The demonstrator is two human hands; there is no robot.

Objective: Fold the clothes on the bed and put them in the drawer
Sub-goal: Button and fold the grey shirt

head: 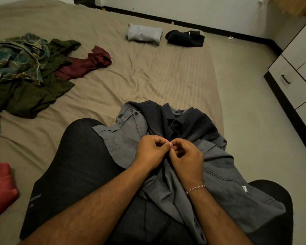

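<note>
A grey button-up shirt (224,175) lies across my lap and the bed's near edge, collar pointing away from me. My left hand (151,152) and my right hand (185,155) meet at the shirt's front placket just below the collar, fingers curled, both pinching the fabric at a button. A folded light grey garment (144,34) and a folded black garment (185,38) lie side by side at the far end of the bed. A white drawer unit (293,80) with a black handle stands at the right.
An unfolded heap lies at the left of the beige bed (148,73): a green plaid shirt (16,57), an olive garment (34,96) and a maroon garment (88,62). A red cloth (0,186) sits near my left knee. Floor runs between bed and drawers.
</note>
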